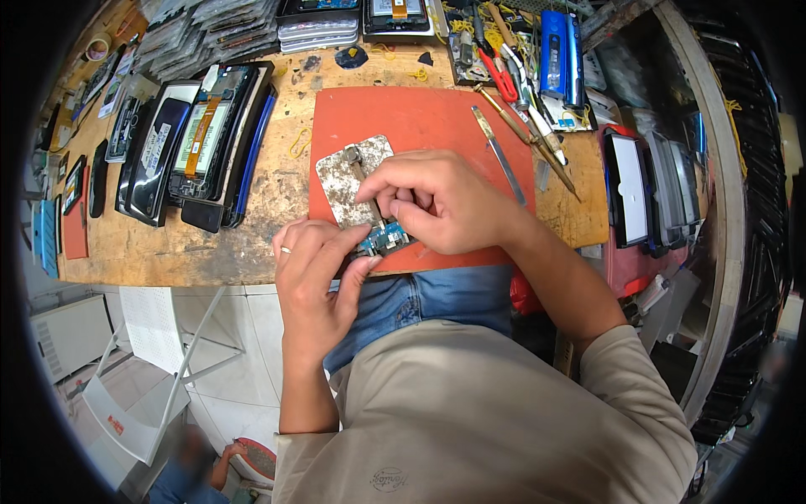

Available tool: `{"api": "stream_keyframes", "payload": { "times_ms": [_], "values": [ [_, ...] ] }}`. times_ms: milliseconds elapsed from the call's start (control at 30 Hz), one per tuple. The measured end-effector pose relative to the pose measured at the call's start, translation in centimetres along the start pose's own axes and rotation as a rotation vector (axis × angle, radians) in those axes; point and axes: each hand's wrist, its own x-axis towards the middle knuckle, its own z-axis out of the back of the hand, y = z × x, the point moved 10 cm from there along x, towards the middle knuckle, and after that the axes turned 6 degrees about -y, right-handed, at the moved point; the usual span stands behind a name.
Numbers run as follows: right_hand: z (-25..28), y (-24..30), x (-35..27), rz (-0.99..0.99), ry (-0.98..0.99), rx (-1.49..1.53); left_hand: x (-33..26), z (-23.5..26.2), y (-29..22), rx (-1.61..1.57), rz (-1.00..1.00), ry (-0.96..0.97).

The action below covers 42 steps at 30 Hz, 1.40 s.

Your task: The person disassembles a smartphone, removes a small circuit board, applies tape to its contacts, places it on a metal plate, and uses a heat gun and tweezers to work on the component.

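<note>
My left hand (315, 269), with a ring on one finger, grips the left end of a small blue circuit board (386, 239) between thumb and fingers. The board lies at the near edge of a red-orange mat (453, 118). Over it my right hand (445, 197) is closed, its fingers curled and thumb bent close to the board. Whatever those fingers pinch is hidden. Beneath and behind the hands lies a stained whitish metal plate (337, 186); a dull metal rod with a round end (353, 156) runs across it toward the board.
Opened phones (201, 139) stand on the left of the wooden bench. A metal strip (499, 155) lies on the mat's right. Red-handled pliers (501, 77) and other tools crowd the back right, beside blue boxes (554, 55). Another person (189, 466) is at lower left.
</note>
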Motion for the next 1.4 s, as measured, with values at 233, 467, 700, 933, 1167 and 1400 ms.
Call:
{"api": "stream_keyframes", "payload": {
  "times_ms": [233,467,700,933,1167,1400],
  "values": [
    [2.6,0.7,0.7,0.095,-0.346,0.009,-0.1,0.1,0.0,-0.003,0.001,-0.005],
    [1.2,0.8,1.9,0.178,-0.249,-0.192,-0.1,0.1,0.1,0.003,0.005,0.002],
    [1.1,0.5,2.3,0.113,-0.236,-0.197,-0.2,0.1,-0.1,0.017,-0.017,0.008],
    [1.2,-0.4,3.5,0.016,-0.191,-0.132,-0.2,-0.1,0.0,0.014,-0.012,0.013],
    [0.6,-0.8,4.1,-0.076,-0.035,-0.173,-0.5,-0.2,0.0,0.044,-0.025,0.028],
    [1.0,0.6,3.2,0.128,-0.132,-0.131,-0.3,-0.7,0.4,0.078,0.038,0.100]
  ]
}}
